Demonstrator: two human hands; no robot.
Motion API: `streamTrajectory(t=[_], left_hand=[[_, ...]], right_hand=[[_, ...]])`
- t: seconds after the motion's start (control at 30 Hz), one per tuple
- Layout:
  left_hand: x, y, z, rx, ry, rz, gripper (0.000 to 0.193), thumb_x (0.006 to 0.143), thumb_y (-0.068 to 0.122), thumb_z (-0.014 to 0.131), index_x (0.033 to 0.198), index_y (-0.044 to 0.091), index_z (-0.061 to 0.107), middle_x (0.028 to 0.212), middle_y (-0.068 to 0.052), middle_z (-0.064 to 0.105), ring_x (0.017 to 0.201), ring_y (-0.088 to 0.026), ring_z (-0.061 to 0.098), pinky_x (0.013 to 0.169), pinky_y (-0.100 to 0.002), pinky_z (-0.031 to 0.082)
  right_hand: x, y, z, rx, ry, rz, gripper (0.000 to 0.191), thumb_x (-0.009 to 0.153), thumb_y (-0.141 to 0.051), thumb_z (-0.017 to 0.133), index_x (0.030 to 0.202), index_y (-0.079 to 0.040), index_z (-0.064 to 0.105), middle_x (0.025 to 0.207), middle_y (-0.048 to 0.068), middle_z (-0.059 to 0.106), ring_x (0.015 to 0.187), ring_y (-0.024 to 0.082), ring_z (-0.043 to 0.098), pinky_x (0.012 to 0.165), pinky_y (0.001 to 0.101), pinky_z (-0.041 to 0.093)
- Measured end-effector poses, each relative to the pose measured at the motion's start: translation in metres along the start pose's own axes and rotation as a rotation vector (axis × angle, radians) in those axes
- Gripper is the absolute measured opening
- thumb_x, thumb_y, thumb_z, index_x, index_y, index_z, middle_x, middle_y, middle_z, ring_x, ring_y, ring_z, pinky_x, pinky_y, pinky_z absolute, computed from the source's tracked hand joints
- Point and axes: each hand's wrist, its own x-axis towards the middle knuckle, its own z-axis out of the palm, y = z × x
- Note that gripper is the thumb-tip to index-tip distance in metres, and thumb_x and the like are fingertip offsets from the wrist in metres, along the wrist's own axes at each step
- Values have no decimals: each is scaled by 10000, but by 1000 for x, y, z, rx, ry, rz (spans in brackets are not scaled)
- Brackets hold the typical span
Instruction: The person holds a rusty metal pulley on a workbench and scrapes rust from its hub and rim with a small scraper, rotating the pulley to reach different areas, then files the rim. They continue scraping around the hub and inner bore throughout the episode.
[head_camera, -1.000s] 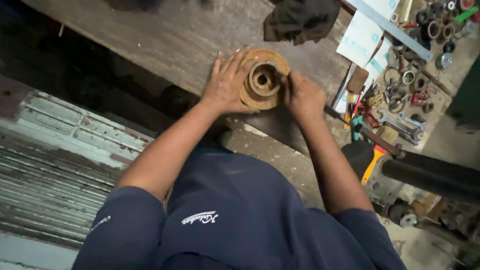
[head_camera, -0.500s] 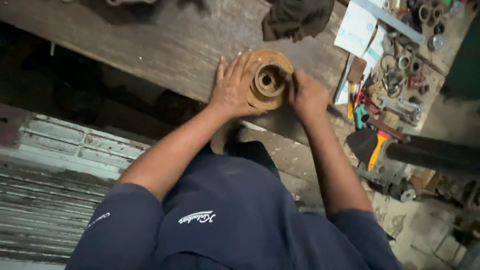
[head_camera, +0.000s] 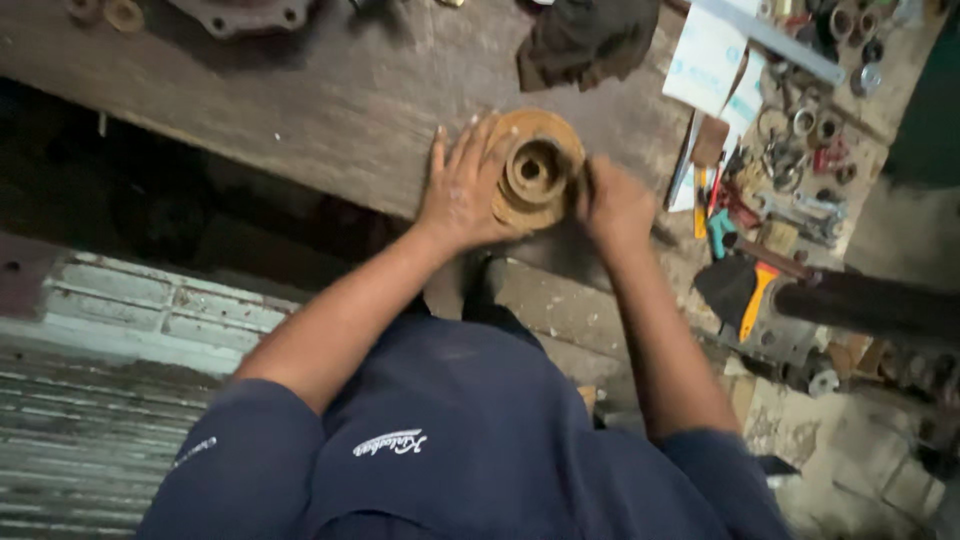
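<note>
On the wooden bench (head_camera: 330, 100), near its front edge, sits a rusty round flange (head_camera: 537, 170) with a raised hollow hub; left hand (head_camera: 462, 190) lies flat with fingers spread over the disc's left side; right hand (head_camera: 612, 205) is curled against its right rim, grip unclear; dark rag (head_camera: 585, 38) lies behind; wrenches and rings (head_camera: 800, 150) clutter the right

A dark navy short-sleeved shirt was worn, the sleeves ending above the elbows. A small pale embroidered script mark was seen on the chest, and a fainter light marking on the left sleeve. Both forearms were left uncovered, and the left hand (head_camera: 462, 190) and right hand (head_camera: 612, 205) were bare, without gloves.
</note>
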Motion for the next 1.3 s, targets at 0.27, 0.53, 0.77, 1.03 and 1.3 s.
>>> streamTrajectory(t=[0.27, 0.53, 0.77, 1.03, 1.3], left_hand=[[1, 6, -3, -17, -26, -10, 1312, 534, 703, 895, 1564, 127, 321, 1618, -209, 281, 1488, -416, 305, 1189, -703, 162], [2, 5, -4, 6, -12, 1, 1338, 544, 692, 894, 1595, 140, 277, 1642, -205, 272, 1503, -403, 313, 1204, -688, 166], [2, 10, -1, 6, 7, -13, 1332, 518, 710, 899, 1574, 153, 308, 1618, -198, 287, 1489, -399, 326, 1192, -689, 170], [-5, 12, -4, 9, -16, -32, 1354, 488, 670, 907, 1589, 155, 310, 1640, -172, 293, 1503, -362, 309, 1193, -694, 169], [-17, 51, -4, 29, 61, -276, 1423, 518, 774, 895, 1566, 97, 211, 1560, -287, 204, 1504, -487, 88, 1198, -712, 83]], right_hand=[[-4, -7, -6, 19, 12, -23, 193, 1026, -314, 610, 1031, -121, 621, 856, 179, 696, 744, 421, 675, 615, 530, 512], [0, -21, -14, -17, 27, 114, 256, 1093, -366, 591, 997, -129, 615, 824, 167, 694, 741, 408, 681, 605, 526, 511], [-5, -16, -7, -24, -13, 103, 189, 1026, -344, 615, 1052, -157, 609, 816, 172, 701, 723, 410, 682, 603, 530, 518], [-17, -25, -6, 32, 99, 83, 157, 1051, -287, 628, 1076, -132, 625, 860, 168, 707, 724, 418, 678, 606, 527, 519], [-27, 5, -30, 246, 281, 110, 190, 1039, -254, 681, 1006, -69, 654, 847, 199, 691, 747, 424, 673, 638, 510, 520]])
